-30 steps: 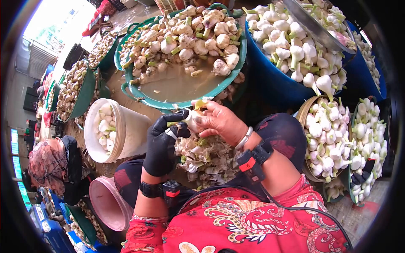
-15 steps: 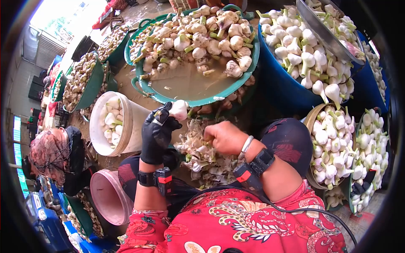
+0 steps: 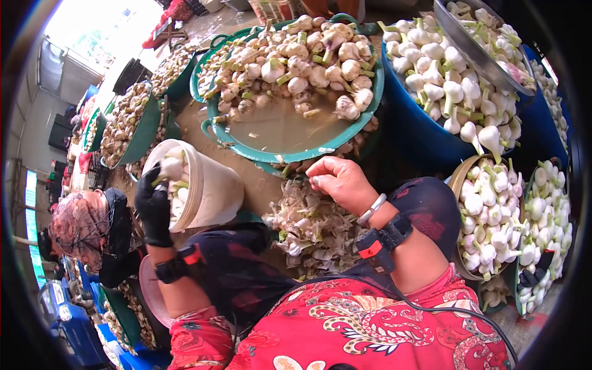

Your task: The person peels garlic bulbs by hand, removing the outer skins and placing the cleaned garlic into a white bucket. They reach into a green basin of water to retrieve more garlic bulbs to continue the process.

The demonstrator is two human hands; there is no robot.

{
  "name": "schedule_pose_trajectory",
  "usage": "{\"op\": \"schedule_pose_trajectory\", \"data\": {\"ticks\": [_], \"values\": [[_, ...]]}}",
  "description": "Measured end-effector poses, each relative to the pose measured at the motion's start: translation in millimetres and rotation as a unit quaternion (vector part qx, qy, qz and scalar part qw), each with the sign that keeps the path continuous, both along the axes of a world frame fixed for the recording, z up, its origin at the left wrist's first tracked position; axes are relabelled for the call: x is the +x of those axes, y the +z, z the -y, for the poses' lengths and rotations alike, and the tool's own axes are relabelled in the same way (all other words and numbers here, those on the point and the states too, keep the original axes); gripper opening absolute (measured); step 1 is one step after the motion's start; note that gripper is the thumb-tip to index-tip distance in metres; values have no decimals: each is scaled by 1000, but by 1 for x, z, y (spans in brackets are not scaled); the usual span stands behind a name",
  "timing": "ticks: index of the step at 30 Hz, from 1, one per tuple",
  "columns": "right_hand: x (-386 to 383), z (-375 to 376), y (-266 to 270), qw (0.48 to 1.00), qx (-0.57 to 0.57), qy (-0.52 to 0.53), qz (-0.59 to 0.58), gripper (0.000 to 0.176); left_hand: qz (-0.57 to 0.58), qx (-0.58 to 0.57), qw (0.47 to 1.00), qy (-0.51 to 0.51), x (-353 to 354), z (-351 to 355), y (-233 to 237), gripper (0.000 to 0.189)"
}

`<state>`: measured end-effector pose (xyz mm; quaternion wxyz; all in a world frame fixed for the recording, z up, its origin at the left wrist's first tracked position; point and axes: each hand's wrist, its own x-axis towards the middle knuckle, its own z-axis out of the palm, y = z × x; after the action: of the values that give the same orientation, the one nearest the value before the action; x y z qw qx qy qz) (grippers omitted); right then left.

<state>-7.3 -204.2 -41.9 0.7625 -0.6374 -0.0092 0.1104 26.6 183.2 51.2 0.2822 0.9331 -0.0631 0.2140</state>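
Observation:
My left hand (image 3: pixel 154 203), in a black glove, is at the mouth of the white bucket (image 3: pixel 219 188) with its fingers closed on a peeled garlic bulb (image 3: pixel 174 164) by the stem end. More pale bulbs lie inside that bucket. My bare right hand (image 3: pixel 345 183) hovers above a heap of garlic peelings (image 3: pixel 308 225), fingers curled and pressed together; whatever they hold, if anything, is hidden. Just beyond it stands a green tub (image 3: pixel 290 151) holding unpeeled garlic bulbs (image 3: pixel 296 65) and murky water.
At right, a blue tub (image 3: pixel 410 123) is piled with white garlic, a metal basin (image 3: pixel 484 46) resting on top. Two more garlic-filled containers stand by my right knee. A pink bucket (image 3: pixel 151 287) sits at left, near another person (image 3: pixel 80 228).
My left hand has carried the garlic bulb leftward and down, from above the peelings to the white bucket's mouth. My right hand has risen slightly and its fingers have loosened a little.

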Motion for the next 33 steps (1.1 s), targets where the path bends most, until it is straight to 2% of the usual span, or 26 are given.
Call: {"op": "schedule_pose_trajectory", "data": {"ticks": [1,2,3,4,5,6,7,8,9,10,11,12,14,15,16,17,19,21,23,25,26,28,29,30,31,33], "values": [[0,0,3,999,34,-37,8,9,-13,93,994,56,4,-23,-4,36],[2,0,3,993,63,-98,-5,8,-20,92,995,39,0,-9,0,35],[5,2,5,992,61,-109,-2,8,-26,91,995,21,-3,13,8,34],[7,5,7,983,76,-167,-22,6,-186,-175,967,8,-3,42,7,40],[8,7,7,970,90,-222,-43,4,-234,-191,946,-119,0,58,-18,48],[9,9,6,964,70,-253,-40,2,-308,-200,922,-122,-5,98,-28,48],[8,12,4,963,67,-258,-38,2,-280,11,938,-203,-9,132,-40,45],[7,14,2,965,59,-252,-41,4,-268,157,925,-217,-3,163,-40,38],[6,16,-1,967,53,-246,-45,6,-159,162,940,-256,13,172,-60,36],[5,18,-3,968,27,-247,-44,7,-185,147,944,-229,29,192,-57,31],[3,19,-4,966,26,-252,-44,7,-157,97,953,-241,45,213,-53,29],[3,20,-5,965,22,-256,-43,8,-134,80,945,-286,66,231,-57,32],[4,21,-2,963,23,-266,-39,9,-173,30,939,-297,91,276,-70,38],[5,21,2,960,36,-273,-41,11,-166,64,934,-309,110,287,-93,48],[7,22,3,961,46,-271,-37,11,-141,82,939,-303,130,295,-129,49],[8,23,5,960,58,-270,-32,11,-115,100,942,-298,135,312,-130,51],[10,25,10,957,91,-273,-42,11,-237,246,918,-204,136,331,-129,51],[11,27,12,955,110,-272,-52,10,-196,272,921,-199,141,333,-137,48],[13,27,12,955,112,-271,-44,8,-221,247,917,-223,143,325,-130,39],[15,27,3,957,78,-274,-44,22,-201,169,939,-223,141,306,-127,28],[14,25,2,957,77,-276,-41,22,-147,146,946,-250,131,295,-110,20],[15,21,4,942,-25,-331,47,48,-107,63,947,-298,112,269,-89,18],[15,23,3,954,-66,-284,74,69,-125,30,946,-298,96,257,-77,24],[15,22,7,954,-90,-263,110,70,-104,-4,940,-324,79,248,-66,25],[15,21,11,952,-115,-241,148,72,-205,-79,925,-311,58,243,-49,25],[17,18,4,945,-160,-197,208,71,-227,-127,909,-327,35,227,-46,23]]}}
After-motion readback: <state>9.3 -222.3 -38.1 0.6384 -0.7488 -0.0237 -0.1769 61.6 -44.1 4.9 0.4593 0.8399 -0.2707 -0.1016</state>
